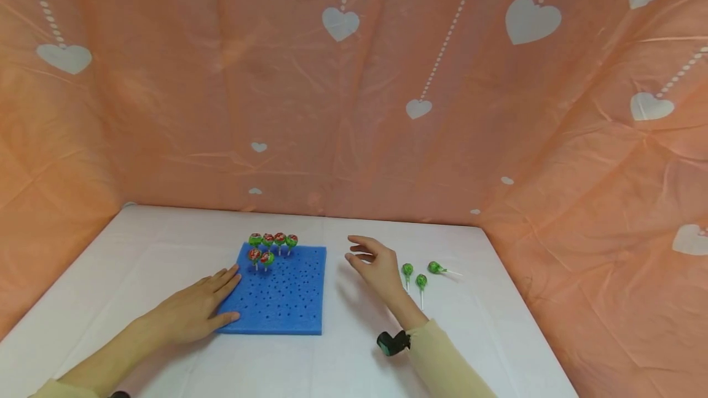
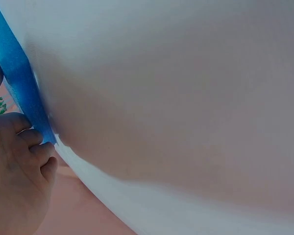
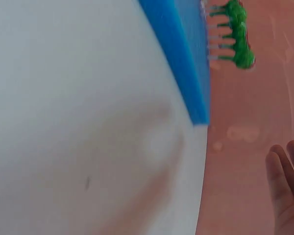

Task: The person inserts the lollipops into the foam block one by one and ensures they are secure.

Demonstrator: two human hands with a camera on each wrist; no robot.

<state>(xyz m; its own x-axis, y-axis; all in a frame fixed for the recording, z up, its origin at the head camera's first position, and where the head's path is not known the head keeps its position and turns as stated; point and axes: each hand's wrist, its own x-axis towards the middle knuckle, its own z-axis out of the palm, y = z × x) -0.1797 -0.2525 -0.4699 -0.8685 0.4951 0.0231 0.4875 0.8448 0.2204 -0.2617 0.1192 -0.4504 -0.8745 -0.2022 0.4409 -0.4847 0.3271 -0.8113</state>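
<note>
A blue foam board (image 1: pixel 287 318) dotted with small holes lies on the white table. Several lollipops with red and green wrappers (image 1: pixel 268 258) stand upright by their sticks at its far left part. My left hand (image 1: pixel 190 312) rests on the board's left edge, fingers and thumb spread straight. In the left wrist view, that hand (image 2: pixel 19 166) lies along the side of the foam. To the right of the board my right hand (image 1: pixel 378 269) hovers above the table, fingers loosely bent and holding nothing. Three green lollipops (image 1: pixel 421 281) lie on the table just right of this hand.
The white table (image 1: pixel 354 361) reaches back to an orange curtain (image 1: pixel 276 78) printed with white hearts, which also hangs at both sides. A dark wrist device (image 1: pixel 391 344) sits on the right wrist near the sleeve.
</note>
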